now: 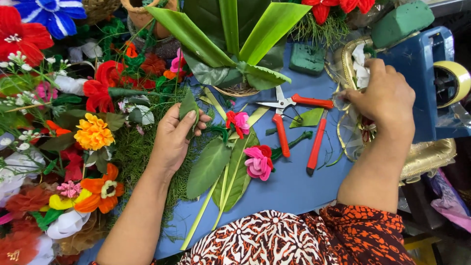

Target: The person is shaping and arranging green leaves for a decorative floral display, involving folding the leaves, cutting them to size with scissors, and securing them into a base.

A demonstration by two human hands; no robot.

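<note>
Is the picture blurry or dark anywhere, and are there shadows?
Head view: bright, even light and mostly sharp; the left hand with its leaf and the scissors look crisp. Only soft shadows fall on the blue table. The right hand is clear too; the edges bend slightly, like a wide lens.

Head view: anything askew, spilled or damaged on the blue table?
Nothing looks spilled or broken. The red-handled scissors lie open on the blue table, blades toward the leaf basket, among loose leaves. Left hand holds a green leaf; right hand is at crinkled clear wrap. Cluttered, not odd.
</note>
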